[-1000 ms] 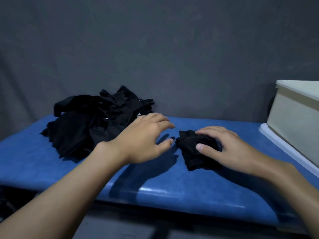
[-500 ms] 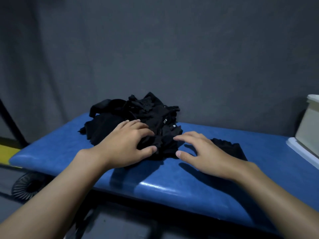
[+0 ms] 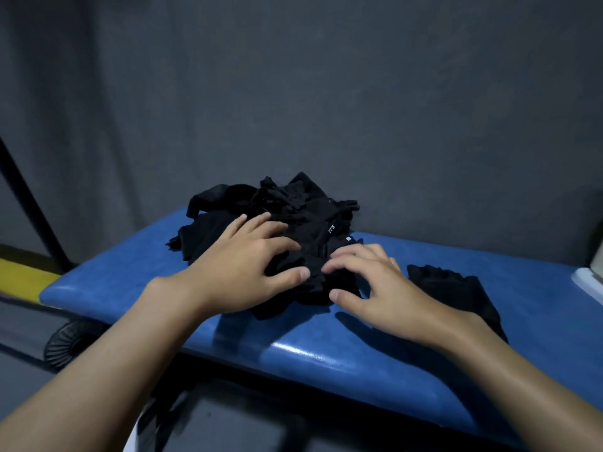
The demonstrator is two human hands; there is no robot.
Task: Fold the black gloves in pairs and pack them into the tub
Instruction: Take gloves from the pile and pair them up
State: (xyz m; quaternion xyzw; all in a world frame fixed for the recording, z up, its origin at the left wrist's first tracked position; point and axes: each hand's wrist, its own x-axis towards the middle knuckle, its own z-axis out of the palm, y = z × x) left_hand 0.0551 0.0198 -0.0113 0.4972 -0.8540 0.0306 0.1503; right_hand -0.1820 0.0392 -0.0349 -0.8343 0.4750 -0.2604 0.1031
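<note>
Left hand [image 3: 248,269] lies spread, relaxed, on the glove pile [image 3: 293,203] on the bench [image 3: 326,347]; right hand [image 3: 375,288] — beside the pile a moment ago — now touches its near edge, gripping nothing. Right of it, the folded pair [image 3: 453,288] lies lengthwise, far-left to near-right.

Small white lettering [image 3: 331,229], turned sideways on the pile of black gloves [image 3: 293,203], is too blurred to read.

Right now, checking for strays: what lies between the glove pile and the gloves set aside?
Only the right hand over bare blue bench, its fingertips on the pile; head view.
</note>
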